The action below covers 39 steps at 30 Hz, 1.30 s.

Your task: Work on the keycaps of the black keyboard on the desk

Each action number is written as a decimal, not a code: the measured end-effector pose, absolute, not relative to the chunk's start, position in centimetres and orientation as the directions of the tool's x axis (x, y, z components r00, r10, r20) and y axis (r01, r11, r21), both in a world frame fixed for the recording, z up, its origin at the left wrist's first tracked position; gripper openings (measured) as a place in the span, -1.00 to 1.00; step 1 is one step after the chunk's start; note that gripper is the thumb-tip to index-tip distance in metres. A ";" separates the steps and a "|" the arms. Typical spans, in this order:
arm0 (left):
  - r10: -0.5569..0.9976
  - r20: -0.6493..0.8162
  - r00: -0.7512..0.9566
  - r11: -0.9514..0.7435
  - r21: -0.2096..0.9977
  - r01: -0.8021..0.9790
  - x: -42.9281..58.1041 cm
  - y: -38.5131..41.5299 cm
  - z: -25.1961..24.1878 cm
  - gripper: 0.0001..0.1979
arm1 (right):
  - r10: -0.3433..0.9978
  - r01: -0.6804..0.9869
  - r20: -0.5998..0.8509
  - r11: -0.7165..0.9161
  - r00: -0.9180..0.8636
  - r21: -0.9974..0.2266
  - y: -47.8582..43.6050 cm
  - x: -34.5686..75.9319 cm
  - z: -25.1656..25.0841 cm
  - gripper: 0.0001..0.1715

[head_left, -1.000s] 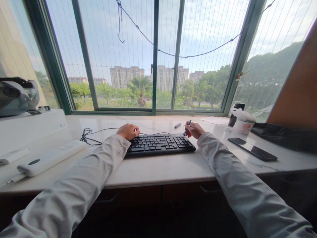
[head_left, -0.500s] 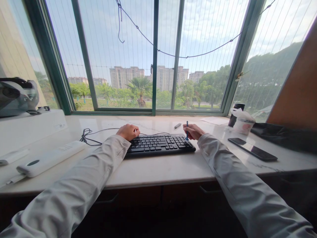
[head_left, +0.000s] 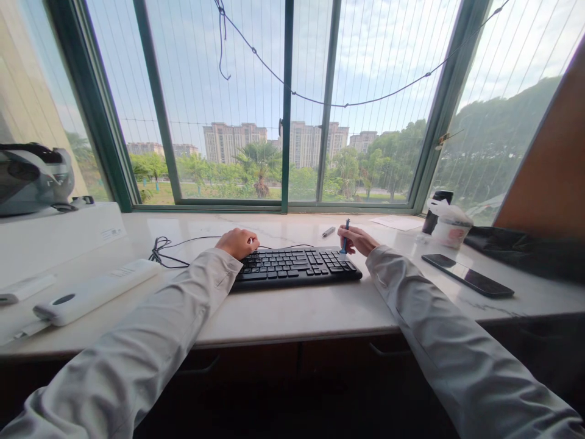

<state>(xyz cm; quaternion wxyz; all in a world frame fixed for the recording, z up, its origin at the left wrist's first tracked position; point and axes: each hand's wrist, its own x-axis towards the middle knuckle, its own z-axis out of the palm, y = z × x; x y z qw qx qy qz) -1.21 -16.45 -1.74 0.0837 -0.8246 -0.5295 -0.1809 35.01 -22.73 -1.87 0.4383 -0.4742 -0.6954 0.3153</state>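
Note:
A black keyboard (head_left: pixel 297 281) lies flat on the white marble-patterned counter. My left hand (head_left: pixel 237 243) is curled round its far left corner, with the fingertips partly hidden. In my right hand (head_left: pixel 360 239) a slim blue brush (head_left: pixel 345 239) is pinched between thumb and fingers. The brush leans a little, top to the right, and its pale lower end is at the number keys near the keyboard's far right corner. Whether the tip touches the keys I cannot tell. Just beyond the keyboard, left of my right hand, lies a small silvery object (head_left: pixel 328 231).
A dark phone (head_left: pixel 467 275) rests on the right, with a bagged tub (head_left: pixel 450 231) and a black cylinder (head_left: pixel 437 211) behind it. Black cable (head_left: pixel 162 253) coils at the left. Nearby are a long white device (head_left: pixel 98 292) and a white box (head_left: pixel 55 235). Windows close off the back.
The blue brush has shifted slightly away from me and now leans more, its lower end moving a little left. My left hand still holds the keyboard's corner.

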 end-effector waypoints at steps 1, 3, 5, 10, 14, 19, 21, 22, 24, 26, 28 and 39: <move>0.844 0.386 0.372 -0.425 0.056 0.904 -1.2 -16.4 -1.7 -0.66 | 0.929 0.364 0.328 0.369 -0.172 -0.855 -22.5 35.0 -1.9 -0.58; 0.847 0.381 0.370 -0.423 0.062 0.904 -1.2 -16.5 -1.7 -0.66 | 0.919 0.352 0.338 0.391 -0.205 -0.850 -22.1 35.1 -2.1 -0.50; 0.849 0.377 0.372 -0.424 0.063 0.904 -1.2 -16.6 -1.7 -0.66 | 0.908 0.372 0.328 0.407 -0.258 -0.834 -21.8 35.0 -2.3 -0.45; 0.847 0.379 0.373 -0.425 0.062 0.903 -1.2 -16.7 -1.6 -0.67 | 0.875 0.402 0.325 0.459 -0.358 -0.792 -21.7 34.9 -2.5 -0.43; 0.846 0.386 0.369 -0.422 0.062 0.904 -1.2 -16.6 -1.7 -0.66 | 0.845 0.451 0.376 0.524 -0.379 -0.723 -21.7 35.2 -2.7 -0.48; 0.848 0.379 0.370 -0.423 0.064 0.904 -1.2 -16.6 -1.6 -0.67 | 0.840 0.458 0.383 0.533 -0.384 -0.711 -21.7 35.2 -2.9 -0.48; 0.849 0.378 0.370 -0.422 0.063 0.904 -1.2 -16.6 -1.6 -0.67 | 0.842 0.476 0.367 0.529 -0.394 -0.703 -21.8 35.2 -2.8 -0.47; 0.848 0.379 0.372 -0.424 0.063 0.903 -1.2 -16.6 -1.6 -0.67 | 0.845 0.492 0.362 0.527 -0.394 -0.694 -21.9 35.2 -2.7 -0.47; 0.845 0.383 0.374 -0.428 0.061 0.902 -1.2 -16.7 -1.6 -0.67 | 0.853 0.533 0.354 0.518 -0.383 -0.670 -22.1 35.2 -2.6 -0.48; 0.843 0.388 0.371 -0.425 0.058 0.904 -1.1 -16.8 -1.6 -0.66 | 0.864 0.579 0.349 0.503 -0.363 -0.642 -22.2 35.3 -2.5 -0.46; 0.845 0.389 0.367 -0.418 0.055 0.907 -1.1 -16.9 -1.5 -0.67 | 0.875 0.620 0.344 0.485 -0.342 -0.617 -22.4 35.3 -2.3 -0.44; 0.848 0.382 0.367 -0.420 0.063 0.905 -1.1 -16.9 -1.5 -0.67 | 0.880 0.741 0.376 0.455 -0.290 -0.494 -23.4 34.8 -1.5 -0.40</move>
